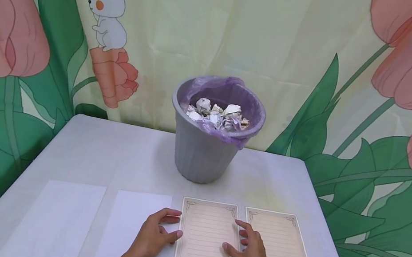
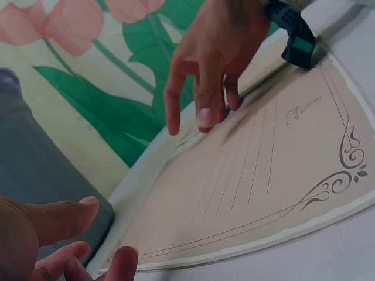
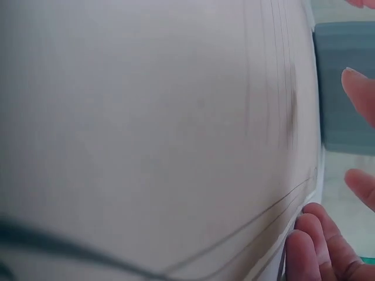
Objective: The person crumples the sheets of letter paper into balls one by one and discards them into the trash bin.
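Observation:
A beige lined sheet with an ornate border (image 1: pixel 205 232) lies flat on the table between both hands. My left hand (image 1: pixel 155 233) is at its left edge, fingers apart and relaxed, partly over a white sheet (image 1: pixel 136 214). At the right edge is my right hand (image 1: pixel 252 255), its thumb over the lined sheet. In the right wrist view, several right fingertips (image 3: pixel 307 249) meet the edge of the lined sheet (image 3: pixel 146 117). The left wrist view has the left thumb (image 2: pixel 64 221) near the sheet's far end, apart from the fingers. Neither hand grips the paper.
A second beige lined sheet (image 1: pixel 277 243) lies to the right, another white sheet (image 1: pixel 58 217) at far left. Behind them stands a grey bin (image 1: pixel 203 155) with a purple liner (image 1: pixel 250 104) and several crumpled paper balls (image 1: pixel 216 114). A printed curtain (image 1: pixel 165 27) hangs behind the table.

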Motion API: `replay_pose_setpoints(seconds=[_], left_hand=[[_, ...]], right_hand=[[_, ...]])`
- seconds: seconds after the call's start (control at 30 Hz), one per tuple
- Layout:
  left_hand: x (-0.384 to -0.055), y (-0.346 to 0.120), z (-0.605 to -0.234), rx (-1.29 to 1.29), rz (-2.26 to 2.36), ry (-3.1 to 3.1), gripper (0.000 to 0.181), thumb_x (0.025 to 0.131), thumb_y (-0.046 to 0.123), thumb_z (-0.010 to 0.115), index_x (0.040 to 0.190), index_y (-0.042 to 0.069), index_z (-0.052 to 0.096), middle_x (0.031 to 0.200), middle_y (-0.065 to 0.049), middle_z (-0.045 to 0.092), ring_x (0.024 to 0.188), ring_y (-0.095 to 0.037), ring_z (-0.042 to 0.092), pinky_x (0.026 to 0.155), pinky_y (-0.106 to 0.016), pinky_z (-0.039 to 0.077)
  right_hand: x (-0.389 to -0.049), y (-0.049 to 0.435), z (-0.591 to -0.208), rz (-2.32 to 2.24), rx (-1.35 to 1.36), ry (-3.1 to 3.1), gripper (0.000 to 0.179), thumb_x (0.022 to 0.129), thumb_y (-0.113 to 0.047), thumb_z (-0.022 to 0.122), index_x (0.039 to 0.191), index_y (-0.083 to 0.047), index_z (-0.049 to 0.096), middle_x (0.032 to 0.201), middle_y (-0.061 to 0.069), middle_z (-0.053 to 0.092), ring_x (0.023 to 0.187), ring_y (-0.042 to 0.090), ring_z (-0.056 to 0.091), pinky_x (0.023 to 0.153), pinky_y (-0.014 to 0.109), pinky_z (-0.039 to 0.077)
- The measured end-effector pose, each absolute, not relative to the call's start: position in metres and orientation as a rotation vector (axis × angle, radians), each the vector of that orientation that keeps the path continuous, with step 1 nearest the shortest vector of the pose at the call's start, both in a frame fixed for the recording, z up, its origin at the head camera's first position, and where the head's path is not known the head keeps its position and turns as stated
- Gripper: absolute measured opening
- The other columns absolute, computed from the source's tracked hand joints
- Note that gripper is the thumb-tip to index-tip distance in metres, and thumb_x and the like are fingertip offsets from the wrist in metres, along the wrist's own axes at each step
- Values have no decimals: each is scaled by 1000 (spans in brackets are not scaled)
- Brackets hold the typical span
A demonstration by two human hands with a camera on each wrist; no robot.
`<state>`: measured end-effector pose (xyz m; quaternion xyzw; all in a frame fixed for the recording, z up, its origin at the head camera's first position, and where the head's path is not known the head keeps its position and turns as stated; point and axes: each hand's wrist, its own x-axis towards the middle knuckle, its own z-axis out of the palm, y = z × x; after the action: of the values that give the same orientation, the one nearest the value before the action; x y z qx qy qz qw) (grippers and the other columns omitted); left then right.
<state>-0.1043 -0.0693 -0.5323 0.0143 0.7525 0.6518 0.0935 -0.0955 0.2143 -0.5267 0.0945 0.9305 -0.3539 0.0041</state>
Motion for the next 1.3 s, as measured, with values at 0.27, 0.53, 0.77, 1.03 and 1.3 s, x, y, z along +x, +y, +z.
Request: replay_pose_setpoints(seconds=[0.27,0.53,0.77,1.03,1.3], left_hand=[[-108,-62,-532,-36,2010,2131,44,88,7,86,128,5,69,117,-19,74,82,-15,64,63,-23,53],[-107,-48,-542,96,1945,2353,42,83,3,88,119,13,71,116,-15,67,89,-14,70,75,-22,60],[-107,-42,-544,89,1972,2252,44,84,-7,81,123,11,75,130,-18,69,70,-10,68,64,-21,56],[-111,-47,-543,128,2087,2107,50,87,-19,69,131,5,73,132,-27,71,84,-22,79,70,-27,63],[-115,-56,-533,14,2184,2134,50,86,-18,71,127,11,76,127,-20,73,83,-21,78,71,-28,64]], right_hand=[[-96,212,-525,-1134,324,2893,75,74,-19,98,142,-17,64,123,16,63,109,30,66,82,40,57],[-92,213,-527,-1177,315,2883,73,75,-19,97,140,-17,65,125,16,62,111,30,67,85,38,58],[-93,214,-528,-1183,309,2889,71,75,-19,98,139,-17,66,123,14,63,110,29,67,86,41,60],[-93,215,-530,-1262,349,2827,69,76,-20,97,139,-19,68,122,13,61,108,26,64,84,36,57],[-92,217,-533,-1579,285,2666,49,82,-14,91,128,-24,75,112,6,72,95,15,64,78,22,55]])
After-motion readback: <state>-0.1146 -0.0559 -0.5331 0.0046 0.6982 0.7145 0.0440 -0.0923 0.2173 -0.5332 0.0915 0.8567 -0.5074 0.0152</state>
